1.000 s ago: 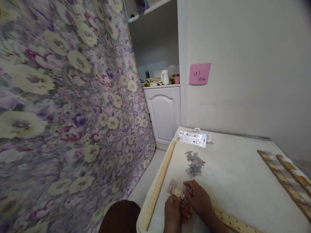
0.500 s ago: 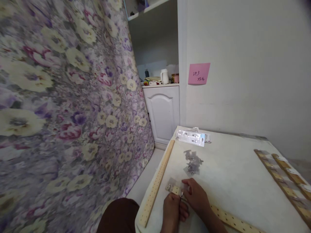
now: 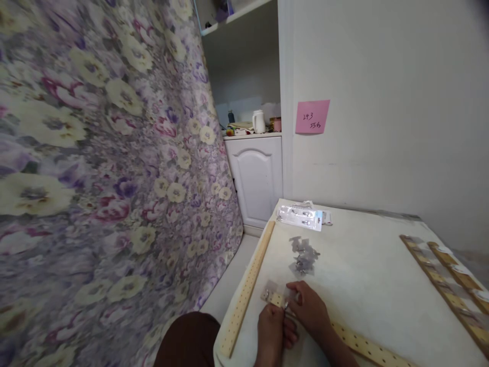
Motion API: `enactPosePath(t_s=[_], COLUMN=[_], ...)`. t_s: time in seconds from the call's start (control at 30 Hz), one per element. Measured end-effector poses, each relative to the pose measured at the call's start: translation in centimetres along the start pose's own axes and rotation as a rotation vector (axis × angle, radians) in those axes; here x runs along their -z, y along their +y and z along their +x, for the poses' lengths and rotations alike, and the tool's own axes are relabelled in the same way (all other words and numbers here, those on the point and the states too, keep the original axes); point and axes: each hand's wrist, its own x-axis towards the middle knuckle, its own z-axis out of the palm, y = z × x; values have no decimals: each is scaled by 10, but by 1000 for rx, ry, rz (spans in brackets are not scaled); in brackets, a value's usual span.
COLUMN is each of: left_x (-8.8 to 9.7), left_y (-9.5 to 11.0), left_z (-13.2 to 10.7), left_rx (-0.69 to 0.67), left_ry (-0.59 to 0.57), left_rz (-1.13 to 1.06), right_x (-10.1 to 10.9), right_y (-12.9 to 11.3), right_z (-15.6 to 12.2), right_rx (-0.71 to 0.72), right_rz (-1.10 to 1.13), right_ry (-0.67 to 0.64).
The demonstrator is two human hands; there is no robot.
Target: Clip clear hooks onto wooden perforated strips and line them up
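Head view: left hand [image 3: 270,326] grips a part-fitted strip [image 3: 355,342], right hand [image 3: 310,308] seemingly pinches a fitting [image 3: 286,306], loose fittings [image 3: 304,255] remaining.

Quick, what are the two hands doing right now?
Left hand: closed, holding a strip.
Right hand: curled at a clip; whether it grips cannot be told.
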Motion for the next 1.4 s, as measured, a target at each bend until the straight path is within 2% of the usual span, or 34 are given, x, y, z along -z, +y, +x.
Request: enactPosePath(t_s=[0.63,1.03,1.4], left_x=[0,1,-1], left_y=[-3,-2,2], left_z=[3,3,3], left_rx=[-3,-2,94], left_ry=[27,-5,-3], left_rz=[20,-14,33], right_x=[0,-1,-4], right_y=[-1,0,5], right_z=[2,1,7], right_rx=[-46,-72,-110], right_rz=[32,64,99], right_ry=[-10,-13,-55])
